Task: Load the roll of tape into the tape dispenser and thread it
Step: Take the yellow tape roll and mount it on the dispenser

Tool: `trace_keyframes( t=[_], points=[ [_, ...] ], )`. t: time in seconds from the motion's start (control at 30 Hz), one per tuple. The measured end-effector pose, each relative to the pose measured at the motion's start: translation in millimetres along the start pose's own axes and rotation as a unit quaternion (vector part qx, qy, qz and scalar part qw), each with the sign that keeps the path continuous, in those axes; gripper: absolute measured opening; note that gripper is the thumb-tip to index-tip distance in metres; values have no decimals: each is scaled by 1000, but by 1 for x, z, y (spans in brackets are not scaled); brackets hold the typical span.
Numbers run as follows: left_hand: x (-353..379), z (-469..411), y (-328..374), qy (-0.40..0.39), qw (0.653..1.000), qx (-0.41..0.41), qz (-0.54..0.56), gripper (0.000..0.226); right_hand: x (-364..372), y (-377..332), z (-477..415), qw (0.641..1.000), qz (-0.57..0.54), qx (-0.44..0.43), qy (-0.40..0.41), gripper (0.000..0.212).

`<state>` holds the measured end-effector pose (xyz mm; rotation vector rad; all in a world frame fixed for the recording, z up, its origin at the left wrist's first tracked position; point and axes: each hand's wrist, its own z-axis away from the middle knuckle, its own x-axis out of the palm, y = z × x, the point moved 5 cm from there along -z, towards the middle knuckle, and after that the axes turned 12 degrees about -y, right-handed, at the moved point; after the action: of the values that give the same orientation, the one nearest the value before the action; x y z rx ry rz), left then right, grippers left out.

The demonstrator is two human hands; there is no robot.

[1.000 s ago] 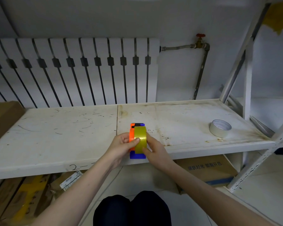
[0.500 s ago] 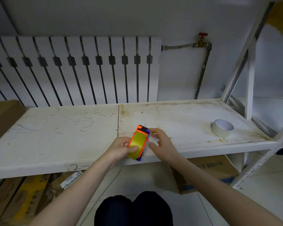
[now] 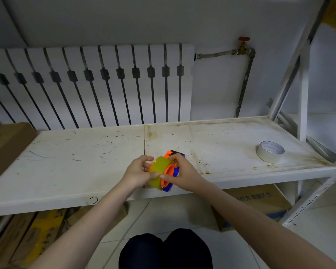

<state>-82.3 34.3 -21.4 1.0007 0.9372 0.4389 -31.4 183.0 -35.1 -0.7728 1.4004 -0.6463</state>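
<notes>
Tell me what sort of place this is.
Probably a storeroom or utility room. A scuffed white metal shelf serves as the work surface, cardboard boxes sit on the floor beneath it, and a wall radiator with a bare pipe and red valve runs behind.

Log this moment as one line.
left hand: grips tape roll | right hand: grips dispenser | spare roll: on shelf

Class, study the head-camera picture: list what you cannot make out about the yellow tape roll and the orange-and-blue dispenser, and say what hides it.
- Head view: whether the yellow tape roll sits on the hub of the orange-and-blue plastic dispenser; the roll covers it.
- The tape's loose end: behind the left hand.
- The dispenser's cutter end: under the right hand's fingers.
- Lettering on the brown cardboard box below the shelf: blurred.
</notes>
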Motion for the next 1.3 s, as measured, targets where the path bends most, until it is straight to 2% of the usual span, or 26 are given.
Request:
trace_keyframes(
  t=[0.07,0.2,0.43,0.6,0.9,0.97,1.07,1.13,1.3],
  points=[
    [-5,1,1,21,1000,13,-14,54,4,1,-4,1000,-12,15,0,66],
    [-13,-1,8,52,993,57,-89,32,7,3,-7,999,-25,31,3,67],
    [-12,-3,27,45,950,120,-284,24,7,7,-8,999,-37,37,-8,66],
    [-14,-1,35,55,921,137,-361,20,8,8,-9,998,-42,43,-14,66],
    [-16,2,42,81,902,154,-395,12,5,4,-10,997,-45,70,-4,69],
    [-15,4,42,89,899,160,-398,12,2,-4,-8,999,-14,40,24,71],
    [-15,6,42,101,899,164,-392,12,6,-15,-5,997,75,-5,8,67],
    [-13,7,43,108,897,167,-395,12,4,-15,-6,992,126,6,5,70],
    [-11,8,45,133,888,171,-406,10,-2,-15,-12,984,174,40,10,68]
  ],
)
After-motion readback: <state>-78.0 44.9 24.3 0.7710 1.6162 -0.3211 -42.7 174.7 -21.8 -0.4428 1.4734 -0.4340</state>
